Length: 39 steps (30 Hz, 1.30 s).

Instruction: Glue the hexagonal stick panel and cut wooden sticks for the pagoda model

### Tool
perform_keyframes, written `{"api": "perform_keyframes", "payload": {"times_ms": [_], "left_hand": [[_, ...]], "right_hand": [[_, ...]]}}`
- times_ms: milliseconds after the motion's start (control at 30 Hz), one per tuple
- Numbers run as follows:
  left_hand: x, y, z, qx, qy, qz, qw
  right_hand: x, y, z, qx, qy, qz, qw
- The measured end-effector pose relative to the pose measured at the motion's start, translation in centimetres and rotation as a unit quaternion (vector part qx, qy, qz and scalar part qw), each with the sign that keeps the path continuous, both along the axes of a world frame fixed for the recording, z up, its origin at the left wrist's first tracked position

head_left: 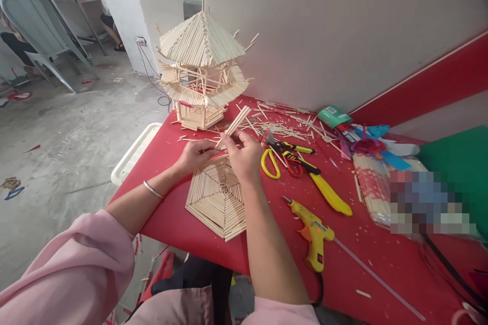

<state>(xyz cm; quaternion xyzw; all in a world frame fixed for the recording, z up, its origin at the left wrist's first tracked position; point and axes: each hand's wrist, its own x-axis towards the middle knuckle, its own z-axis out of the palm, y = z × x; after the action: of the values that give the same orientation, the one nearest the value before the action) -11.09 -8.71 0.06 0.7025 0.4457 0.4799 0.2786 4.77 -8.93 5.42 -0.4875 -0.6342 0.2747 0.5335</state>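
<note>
In the head view, a bundle of sticks [235, 124] is just above the middle of the frame. They are thin, pale, straight wooden sticks lying side by side, and the bundle slants from lower left up to upper right. It is lifted off the red surface [381, 259], right over the far edge of a hexagonal stick panel [215, 198]. The panel lies flat and is made of the same sticks, laid in rings around six spokes.

The left hand [196, 155] comes in from the lower left, its forearm level and a metal bracelet [152, 189] on the wrist. Its grip pinches the lower end of the bundle between thumb and fingertips. The right hand [244, 157] rises from the bottom centre with its back towards the camera. Its fingers curl forward and its grip is closed around the bundle's middle. The two hands almost touch.

Behind them, at upper centre, a two-tiered pagoda model [202, 71] stands upright, with loose sticks [282, 129] strewn to its right. Right of the hands lie yellow-handled scissors [263, 161], a yellow utility knife [330, 195] and, nearer the bottom, a yellow glue gun [314, 233]. A clear pack of sticks [371, 188] is at right. A grey chair [34, 15] stands on the floor at upper left.
</note>
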Motion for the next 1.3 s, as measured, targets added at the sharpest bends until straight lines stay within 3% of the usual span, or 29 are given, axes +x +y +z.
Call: {"api": "perform_keyframes", "payload": {"times_ms": [400, 500, 600, 733, 833, 967, 1167, 1300], "left_hand": [[0.1, -0.2, 0.8, -0.038, -0.011, -0.008, 0.999], [-0.1, -0.6, 1.4, -0.115, -0.063, -0.059, 0.990], [-0.3, -0.9, 1.8, -0.220, -0.131, -0.112, 0.960], [-0.6, -1.1, 2.1, -0.294, -0.180, -0.137, 0.928], [-0.6, -1.1, 2.0, -0.303, -0.180, -0.160, 0.922], [-0.8, -1.0, 1.9, -0.274, -0.146, -0.168, 0.935], [-0.8, -0.9, 1.6, -0.300, -0.155, -0.151, 0.929], [-0.9, -0.8, 1.6, -0.325, -0.230, -0.142, 0.906]], "right_hand": [[-0.1, 0.0, -0.3, -0.018, 0.026, 0.011, 0.999], [0.0, 0.0, -0.2, -0.033, 0.048, 0.010, 0.998], [0.2, 0.2, -0.3, -0.057, 0.075, 0.003, 0.996], [0.4, 0.6, -0.6, -0.075, 0.092, -0.010, 0.993], [0.5, 0.8, -0.7, -0.094, 0.094, -0.007, 0.991], [0.4, 0.7, -0.7, -0.095, 0.094, -0.007, 0.991], [0.4, 0.3, -0.5, -0.054, 0.026, -0.012, 0.998], [0.9, 0.2, -0.4, 0.091, -0.099, -0.056, 0.989]]}}
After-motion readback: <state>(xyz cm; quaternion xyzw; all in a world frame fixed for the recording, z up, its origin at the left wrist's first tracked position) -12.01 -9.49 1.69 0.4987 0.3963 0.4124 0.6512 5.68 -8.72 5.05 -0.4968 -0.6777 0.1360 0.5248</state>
